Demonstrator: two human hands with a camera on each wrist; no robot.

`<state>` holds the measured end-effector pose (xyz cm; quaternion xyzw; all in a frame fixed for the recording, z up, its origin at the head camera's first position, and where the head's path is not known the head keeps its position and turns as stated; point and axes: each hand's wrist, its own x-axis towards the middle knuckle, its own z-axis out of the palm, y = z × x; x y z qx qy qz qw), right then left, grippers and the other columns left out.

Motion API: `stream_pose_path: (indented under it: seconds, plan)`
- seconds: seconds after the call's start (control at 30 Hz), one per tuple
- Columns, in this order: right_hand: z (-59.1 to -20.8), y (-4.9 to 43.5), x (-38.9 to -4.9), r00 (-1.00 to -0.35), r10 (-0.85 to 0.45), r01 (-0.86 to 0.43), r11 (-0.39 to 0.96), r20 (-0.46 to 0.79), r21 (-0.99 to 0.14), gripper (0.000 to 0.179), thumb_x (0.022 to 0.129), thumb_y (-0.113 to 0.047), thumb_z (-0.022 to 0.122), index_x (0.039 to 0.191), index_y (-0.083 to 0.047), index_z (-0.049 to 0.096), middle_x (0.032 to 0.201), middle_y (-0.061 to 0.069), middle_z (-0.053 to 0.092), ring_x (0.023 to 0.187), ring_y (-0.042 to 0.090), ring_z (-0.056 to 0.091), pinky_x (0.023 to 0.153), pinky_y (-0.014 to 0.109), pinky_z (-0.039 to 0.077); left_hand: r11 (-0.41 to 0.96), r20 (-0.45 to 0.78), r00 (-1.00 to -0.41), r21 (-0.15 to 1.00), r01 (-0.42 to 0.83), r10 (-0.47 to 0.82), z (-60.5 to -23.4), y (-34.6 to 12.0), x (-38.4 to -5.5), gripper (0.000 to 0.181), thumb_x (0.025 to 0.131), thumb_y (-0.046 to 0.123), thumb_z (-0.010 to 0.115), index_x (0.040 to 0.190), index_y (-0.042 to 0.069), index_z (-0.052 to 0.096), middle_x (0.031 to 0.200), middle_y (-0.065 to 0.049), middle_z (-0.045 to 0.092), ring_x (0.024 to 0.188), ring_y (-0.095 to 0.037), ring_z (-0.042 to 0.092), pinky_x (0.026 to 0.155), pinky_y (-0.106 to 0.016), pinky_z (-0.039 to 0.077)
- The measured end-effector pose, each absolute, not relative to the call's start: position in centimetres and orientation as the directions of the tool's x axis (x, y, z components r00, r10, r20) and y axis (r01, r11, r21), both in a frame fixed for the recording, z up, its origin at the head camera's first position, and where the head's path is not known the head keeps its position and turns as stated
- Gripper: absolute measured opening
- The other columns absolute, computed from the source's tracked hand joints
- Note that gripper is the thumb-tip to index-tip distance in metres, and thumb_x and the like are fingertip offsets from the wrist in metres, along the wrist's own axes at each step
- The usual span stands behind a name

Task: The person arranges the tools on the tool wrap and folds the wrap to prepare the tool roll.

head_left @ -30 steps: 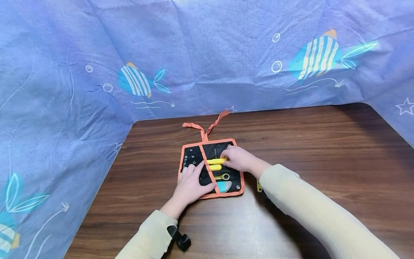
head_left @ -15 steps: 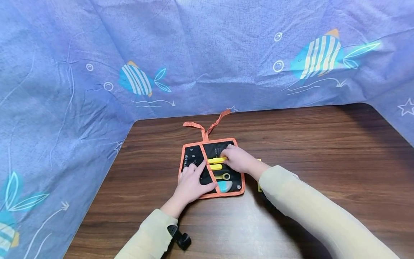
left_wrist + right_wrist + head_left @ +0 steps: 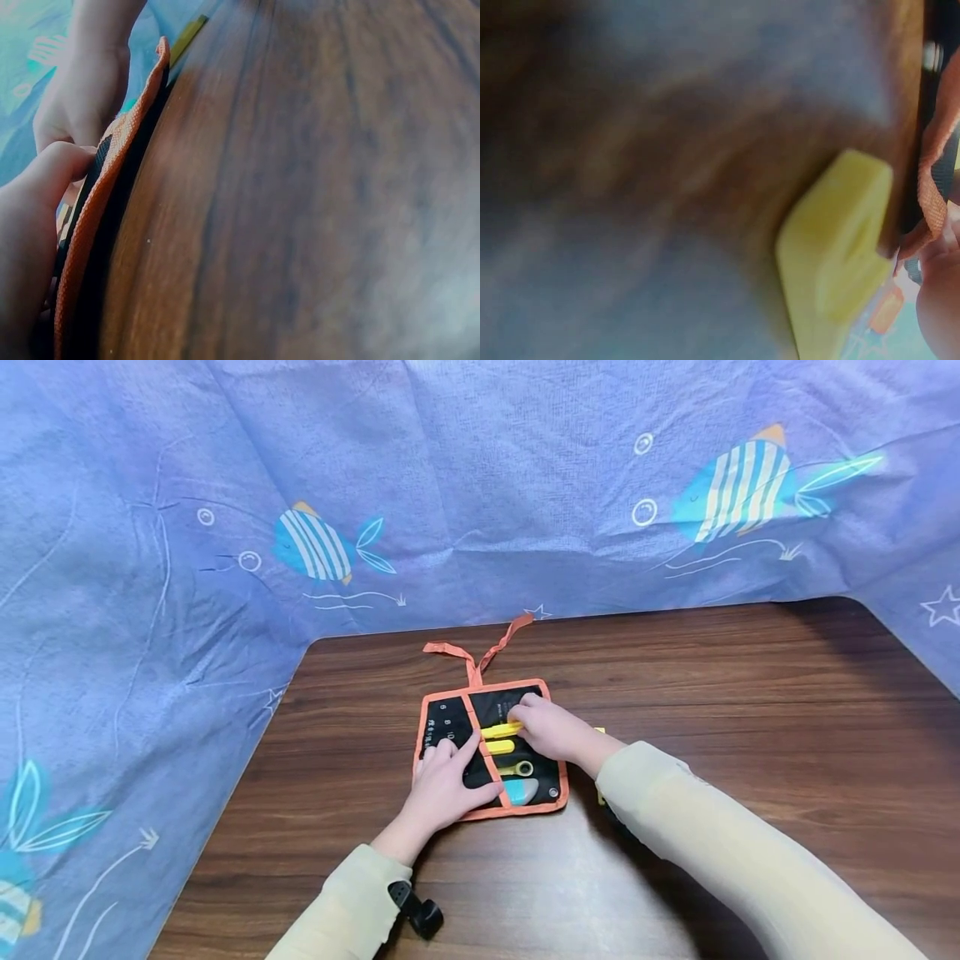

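A black tool roll (image 3: 510, 695) with orange edging lies spread on the table. My left hand (image 3: 442, 785) rests on its left pocket section, thumb and forefinger spread along the slanted orange pocket edge. My right hand (image 3: 549, 727) pinches a slim yellow tool (image 3: 498, 732), whose left end is at that edge; its kind does not show. Just below are a shorter yellow handle (image 3: 500, 747), a ring-ended wrench (image 3: 522, 768) and a rounded teal-and-grey tool (image 3: 521, 791), their left parts hidden in pockets. In the left wrist view my left thumb (image 3: 64, 161) touches the roll.
Partly hidden by my right sleeve, a yellow object lies on the wooden table (image 3: 750, 710); in the right wrist view a thick yellow piece (image 3: 832, 240) stands close to the camera. Two orange ties (image 3: 476, 672) stretch from the roll's far edge. Blue fish-print cloth (image 3: 480, 485) hangs behind.
My right hand has shifted slightly left, and less of the slim yellow tool shows right of the pocket edge. My left hand stays in place.
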<state>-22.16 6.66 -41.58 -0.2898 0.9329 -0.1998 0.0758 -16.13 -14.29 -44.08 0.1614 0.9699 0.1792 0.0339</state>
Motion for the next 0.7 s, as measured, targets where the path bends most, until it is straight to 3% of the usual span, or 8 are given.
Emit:
stream_pose_path:
  seconds: [0.3, 0.57, 0.7]
  plan:
    - [-41.4, 6.2, -22.3, -0.798, -0.602, -0.569, 0.762, -0.017, -0.309, 0.02, 0.095, -0.011, 0.054, 0.113, -0.006, 0.061, 0.101, 0.008, 0.052, 0.091, 0.018, 0.053, 0.083, 0.034, 0.047, 0.868, -0.021, -0.937, 0.383, 0.316, 0.35, -43.9, -14.3, -16.2, 0.087, 0.077, 0.068, 0.057, 0.147, 0.023, 0.032, 0.082, -0.001, 0.035, 0.074, -0.019, 0.032, 0.063, -0.033, 0.026]
    - [-41.2, 5.0, -22.2, -0.791, -0.611, -0.558, 0.741, -0.032, -0.373, 0.022, 0.095, -0.01, 0.054, 0.114, -0.006, 0.062, 0.104, 0.008, 0.054, 0.093, 0.017, 0.053, 0.084, 0.033, 0.046, 0.861, -0.021, -0.927, 0.381, 0.338, 0.373, -43.8, -14.6, -16.2, 0.087, 0.077, 0.07, 0.055, 0.147, 0.022, 0.033, 0.08, -0.001, 0.034, 0.072, -0.019, 0.032, 0.062, -0.033, 0.025]
    - [-41.1, 5.7, -22.7, -0.81, -0.586, -0.52, 0.742, -0.033, -0.424, 0.018, 0.091, -0.013, 0.061, 0.107, -0.006, 0.065, 0.098, 0.006, 0.057, 0.087, 0.017, 0.053, 0.078, 0.032, 0.046, 0.867, -0.029, -0.931, 0.378, 0.326, 0.363, -43.8, -14.4, -16.3, 0.09, 0.075, 0.073, 0.054, 0.147, 0.023, 0.032, 0.083, 0.0, 0.037, 0.075, -0.019, 0.033, 0.063, -0.033, 0.026]
